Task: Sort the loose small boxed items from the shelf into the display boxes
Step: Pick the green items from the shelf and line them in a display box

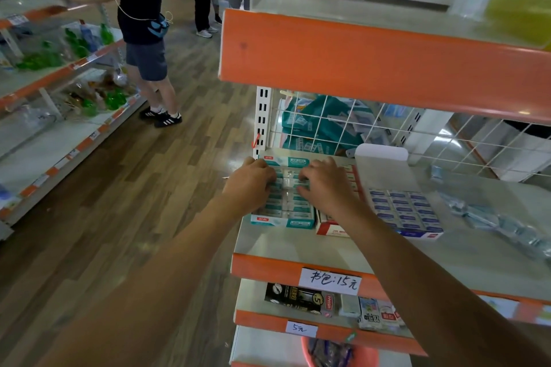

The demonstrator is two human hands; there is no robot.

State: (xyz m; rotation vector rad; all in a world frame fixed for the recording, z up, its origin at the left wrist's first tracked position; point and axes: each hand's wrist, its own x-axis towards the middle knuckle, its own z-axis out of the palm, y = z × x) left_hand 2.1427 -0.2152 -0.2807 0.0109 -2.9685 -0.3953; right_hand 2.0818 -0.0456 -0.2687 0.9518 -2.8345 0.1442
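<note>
Display box (pixel 281 221) at shelf (pixel 298 244) edge; left hand (pixel 249 185), right hand (pixel 325 185) atop.

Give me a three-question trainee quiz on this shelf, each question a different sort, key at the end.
1. True or false: the left hand and the right hand both reach into the teal box.
2. Which box stands between the teal box and the blue box? A) red box B) green box C) yellow box
3. Fill in: the shelf edge below these boxes is coloured ___.
Key: 1 true; 2 A; 3 orange.
</note>
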